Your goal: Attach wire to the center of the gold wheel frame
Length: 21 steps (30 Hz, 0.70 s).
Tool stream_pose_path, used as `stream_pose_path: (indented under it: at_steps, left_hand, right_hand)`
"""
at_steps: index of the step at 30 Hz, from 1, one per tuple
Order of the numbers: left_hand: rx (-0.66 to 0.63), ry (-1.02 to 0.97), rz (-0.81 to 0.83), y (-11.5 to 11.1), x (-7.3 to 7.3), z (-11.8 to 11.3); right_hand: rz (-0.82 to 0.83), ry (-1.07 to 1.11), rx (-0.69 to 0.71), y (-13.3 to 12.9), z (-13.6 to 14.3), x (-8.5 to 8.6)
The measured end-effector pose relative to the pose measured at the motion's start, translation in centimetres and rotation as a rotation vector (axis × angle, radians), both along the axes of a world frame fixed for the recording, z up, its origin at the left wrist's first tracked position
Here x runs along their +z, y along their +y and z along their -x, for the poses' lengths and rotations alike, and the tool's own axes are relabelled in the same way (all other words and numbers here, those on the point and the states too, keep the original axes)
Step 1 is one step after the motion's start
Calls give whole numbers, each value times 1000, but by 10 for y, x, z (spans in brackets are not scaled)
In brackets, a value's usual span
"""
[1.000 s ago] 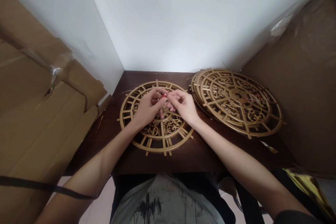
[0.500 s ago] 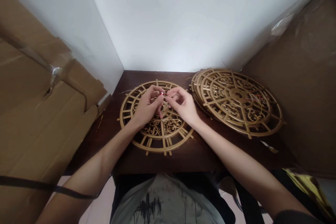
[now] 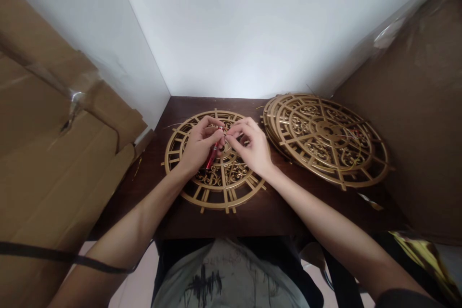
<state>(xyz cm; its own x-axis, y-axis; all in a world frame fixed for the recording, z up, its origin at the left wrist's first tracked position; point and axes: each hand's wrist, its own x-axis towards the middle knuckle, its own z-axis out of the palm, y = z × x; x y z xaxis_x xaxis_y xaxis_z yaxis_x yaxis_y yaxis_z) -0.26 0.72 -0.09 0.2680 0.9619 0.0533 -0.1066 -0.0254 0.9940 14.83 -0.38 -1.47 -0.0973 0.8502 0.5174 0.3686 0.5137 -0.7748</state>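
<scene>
Left hand (image 3: 199, 147) grasps slim red tool (image 3: 211, 158) over middle of gold openwork disc (image 3: 224, 187). Right hand (image 3: 254, 147), fingertips together, above disc; whether holding anything, cannot tell. Tool likely light, stiff, slippery: hold mid-length. Disc probably rigid, scrollwork fragile: take outer rim.

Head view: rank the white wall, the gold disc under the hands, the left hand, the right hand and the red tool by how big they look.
1. White wall
2. Gold disc
3. Left hand and right hand, too alike to rank
4. Red tool, partly hidden
</scene>
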Motion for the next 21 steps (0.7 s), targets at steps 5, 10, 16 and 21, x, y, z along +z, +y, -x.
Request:
stream_pose_path:
  at_steps: [5, 10, 16, 21]
  left_hand:
    - [23, -13, 66, 0, 4, 2]
    - [-19, -3, 38, 0, 3, 2]
    - [-32, -21, 35, 1, -1, 2]
    - [-43, -8, 27, 1, -1, 1]
  right_hand:
    - [-26, 6, 8, -1, 0, 1]
    - [23, 97, 28, 1, 0, -1]
    - [156, 278, 76, 5, -1, -3]
    - [269, 443, 90, 11, -2, -9]
